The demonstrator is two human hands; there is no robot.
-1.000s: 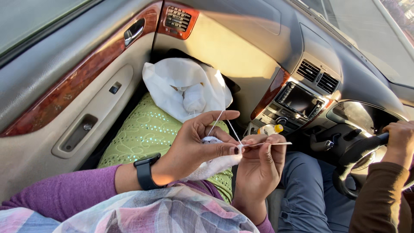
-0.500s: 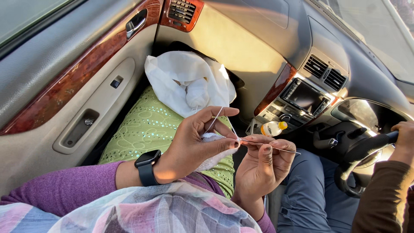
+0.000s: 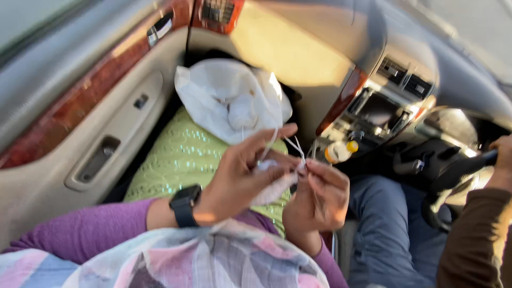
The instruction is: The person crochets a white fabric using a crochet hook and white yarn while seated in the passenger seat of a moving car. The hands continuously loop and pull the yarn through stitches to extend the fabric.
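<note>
My left hand (image 3: 242,173), with a black watch (image 3: 185,205) on its wrist, grips a small white crocheted piece (image 3: 269,184) and has white yarn (image 3: 277,140) running over its raised forefinger. My right hand (image 3: 319,194) is closed right beside it, fingertips touching the work; the thin hook it held a moment ago is lost in blur. The yarn leads up to a white plastic bag (image 3: 229,98) holding a ball of white yarn. Both hands hover over my lap, which is covered in light green fabric (image 3: 184,160).
I sit in a car's passenger seat. The door panel (image 3: 80,122) with wood trim is on the left, the dashboard and centre console (image 3: 389,101) ahead. Another person's hand (image 3: 501,160) holds the steering wheel at right. A small yellow-capped bottle (image 3: 340,151) stands by the console.
The view has swung and blurred. My two hands have closed together on the white piece, and the hook, clearly seen sticking out to the right earlier, no longer shows.
</note>
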